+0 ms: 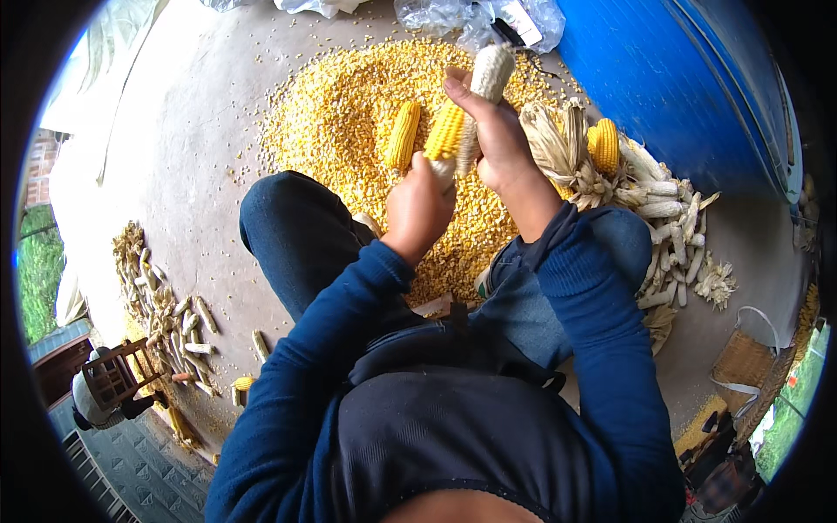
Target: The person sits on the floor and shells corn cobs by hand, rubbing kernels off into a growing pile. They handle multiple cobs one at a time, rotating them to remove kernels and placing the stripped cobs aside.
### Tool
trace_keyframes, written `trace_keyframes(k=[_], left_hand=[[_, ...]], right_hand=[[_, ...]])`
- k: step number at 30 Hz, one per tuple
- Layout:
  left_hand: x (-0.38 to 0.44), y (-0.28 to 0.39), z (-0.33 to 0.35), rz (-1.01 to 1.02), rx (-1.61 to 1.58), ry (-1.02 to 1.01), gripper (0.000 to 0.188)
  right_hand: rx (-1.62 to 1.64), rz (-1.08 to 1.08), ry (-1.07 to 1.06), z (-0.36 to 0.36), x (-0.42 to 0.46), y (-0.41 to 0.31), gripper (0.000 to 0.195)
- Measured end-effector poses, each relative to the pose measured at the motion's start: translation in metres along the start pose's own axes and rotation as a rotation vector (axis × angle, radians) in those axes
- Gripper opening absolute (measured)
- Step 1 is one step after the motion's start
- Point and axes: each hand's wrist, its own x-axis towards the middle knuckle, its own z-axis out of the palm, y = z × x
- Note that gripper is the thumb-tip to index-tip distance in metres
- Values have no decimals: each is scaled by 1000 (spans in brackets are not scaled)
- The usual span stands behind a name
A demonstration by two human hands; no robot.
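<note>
My left hand [422, 206] grips the lower end of a partly shelled corn cob [445, 134], whose upper part still bears yellow kernels. My right hand [500, 134] is closed around a bare, whitish corncob [492, 73], which stands tilted against the kerneled one. Both hands are above a wide heap of loose corn kernels [327, 111] on the floor, between and beyond my bent knees. An ear of yellow corn [403, 136] lies on the heap, left of the cob in my left hand.
Right of the heap lie dry husks [569, 147], another yellow ear [607, 145] and many bare cobs [660, 209]. A blue container [667, 85] stands behind them. More cobs [189, 340] lie at left, near a wooden chair [118, 372]. Clear plastic bags [444, 16] lie at the far edge.
</note>
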Motion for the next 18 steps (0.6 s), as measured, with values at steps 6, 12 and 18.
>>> trace_keyframes(k=[6,12,18], left_hand=[[9,10,-18,-312,-1001,-425,16],[-2,-18,-4,-15,-242,-83,39],[1,6,10,68,28,-40,28]], right_hand=[[-730,-618,71,-15,17,49,22],[-69,-59,-79,-18,15,14,33],[-333,-378,182,-11,16,28,17]])
